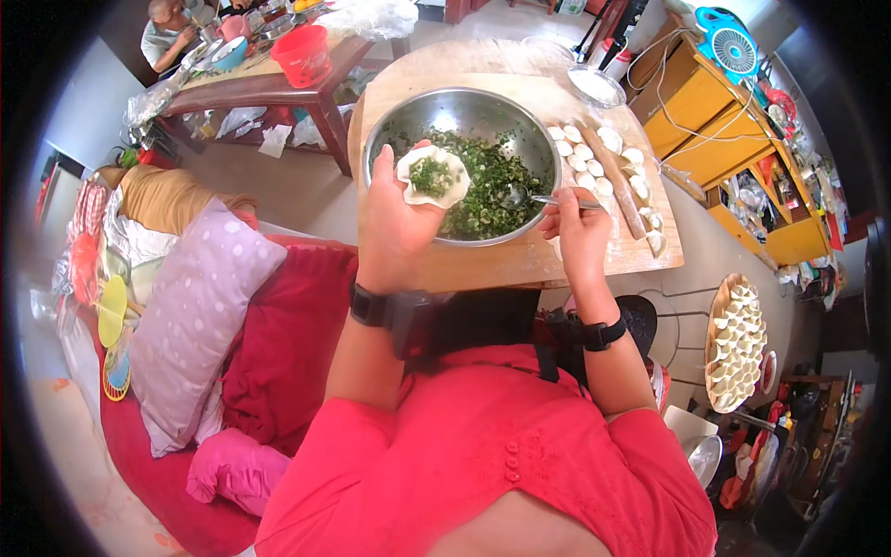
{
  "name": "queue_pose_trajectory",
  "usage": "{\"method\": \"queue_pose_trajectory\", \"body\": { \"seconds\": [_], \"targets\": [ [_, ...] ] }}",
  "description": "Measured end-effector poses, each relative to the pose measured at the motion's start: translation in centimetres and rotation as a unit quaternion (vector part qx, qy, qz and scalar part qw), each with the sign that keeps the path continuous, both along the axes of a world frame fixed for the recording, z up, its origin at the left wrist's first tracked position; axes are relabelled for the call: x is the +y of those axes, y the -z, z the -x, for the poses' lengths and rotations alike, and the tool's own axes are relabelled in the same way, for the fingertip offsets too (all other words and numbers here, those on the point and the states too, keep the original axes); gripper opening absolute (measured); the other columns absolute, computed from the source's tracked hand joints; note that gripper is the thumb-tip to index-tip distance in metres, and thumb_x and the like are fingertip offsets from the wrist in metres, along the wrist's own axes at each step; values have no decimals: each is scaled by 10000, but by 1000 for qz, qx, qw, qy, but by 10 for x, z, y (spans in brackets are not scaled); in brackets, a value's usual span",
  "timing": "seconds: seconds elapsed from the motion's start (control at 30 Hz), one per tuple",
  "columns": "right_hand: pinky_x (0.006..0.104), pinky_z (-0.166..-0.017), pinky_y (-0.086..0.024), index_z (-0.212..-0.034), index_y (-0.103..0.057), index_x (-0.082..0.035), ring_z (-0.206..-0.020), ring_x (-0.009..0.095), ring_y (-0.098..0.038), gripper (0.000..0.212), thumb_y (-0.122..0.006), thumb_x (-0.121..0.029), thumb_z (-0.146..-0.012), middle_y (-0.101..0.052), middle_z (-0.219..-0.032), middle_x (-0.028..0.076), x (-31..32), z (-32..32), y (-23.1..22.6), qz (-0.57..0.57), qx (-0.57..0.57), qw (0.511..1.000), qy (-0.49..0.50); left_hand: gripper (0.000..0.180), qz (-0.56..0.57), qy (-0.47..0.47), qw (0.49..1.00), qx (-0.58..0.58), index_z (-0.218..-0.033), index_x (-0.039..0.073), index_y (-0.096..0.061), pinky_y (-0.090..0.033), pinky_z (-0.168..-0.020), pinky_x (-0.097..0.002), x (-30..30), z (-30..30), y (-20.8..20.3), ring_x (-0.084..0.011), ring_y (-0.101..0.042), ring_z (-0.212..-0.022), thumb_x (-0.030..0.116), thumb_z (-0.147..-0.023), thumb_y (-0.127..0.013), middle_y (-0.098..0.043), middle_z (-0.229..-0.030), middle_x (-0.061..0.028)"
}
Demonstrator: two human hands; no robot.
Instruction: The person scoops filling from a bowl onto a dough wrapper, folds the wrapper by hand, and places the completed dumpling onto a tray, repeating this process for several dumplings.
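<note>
My left hand (401, 232) holds a round dumpling wrapper (456, 193) over the left part of a large steel bowl (543, 139). A small heap of green filling (429, 176) lies in the middle of the wrapper. Chopped green filling (492, 181) also covers much of the bowl's bottom. At the bowl's right rim, the fingers of my right hand (577, 237) are closed on the handle of a metal spoon (551, 200). The spoon's head rests at the filling inside the bowl. Under the bowl is a wooden board (445, 267).
Right of the bowl lie small pieces of dough (594, 169) and a rolling pin (614, 181). A tray of shaped dumplings (738, 343) stands lower right. Left is a couch with a dotted pillow (200, 316). Another person (172, 37) sits at a far table with a red bucket (303, 58).
</note>
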State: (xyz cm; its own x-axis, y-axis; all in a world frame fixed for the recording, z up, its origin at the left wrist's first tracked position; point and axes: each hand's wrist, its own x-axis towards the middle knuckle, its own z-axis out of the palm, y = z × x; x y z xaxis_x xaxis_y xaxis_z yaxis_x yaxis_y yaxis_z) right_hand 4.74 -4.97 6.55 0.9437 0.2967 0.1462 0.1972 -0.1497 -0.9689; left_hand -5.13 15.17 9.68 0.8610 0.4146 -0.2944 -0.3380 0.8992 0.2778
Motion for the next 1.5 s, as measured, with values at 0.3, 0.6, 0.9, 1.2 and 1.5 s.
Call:
{"method": "queue_pose_trajectory", "body": {
  "seconds": [0.3,0.6,0.9,1.2,1.5],
  "targets": [
    [274,-498,-503,-967,-607,45,-577,155,-607,213,-517,-148,-955,-644,-749,122,-5,3,-12,-230,154,961,-2,442,-236,-23,972,3,-1291,-72,-383,-502,-877,-332,11,0,44,-212,-599,-1037,186,-961,-524,-608,-1144,-145],
    [257,-662,-494,-1050,-634,42,-687,150,-615,216,-549,-135,-958,-650,-842,97,-6,40,-57,-38,-224,959,-169,469,-575,-10,816,48,-1217,-20,-476,-479,-878,-291,-23,-3,6,-174,-621,-997,99,-823,-698,-667,-1075,-78],
    [279,-703,-504,-1016,-666,29,-774,187,-644,162,-607,-65,-898,-660,-916,135,-9,45,-62,-41,-205,965,-161,399,1,122,983,-134,-1182,18,-515,-455,-950,-437,-19,-16,11,-278,-576,-1050,320,-1025,-308,-611,-1133,-136],
    [273,-717,-513,-1040,-662,32,-776,186,-641,166,-581,-10,-902,-650,-964,140,-12,47,-78,87,-354,906,-213,482,-330,78,939,-60,-1215,14,-494,-416,-995,-491,-7,-21,43,-320,-547,-1098,375,-1027,-235,-576,-1192,-154],
    [239,-625,-483,-1063,-619,53,-670,118,-606,251,-524,-163,-977,-647,-832,125,-2,43,-72,-116,45,988,-89,451,10,117,991,-68,-1225,18,-495,-417,-989,-504,-20,-15,18,-311,-551,-1107,363,-1017,-292,-587,-1180,-143]
  ]
}}
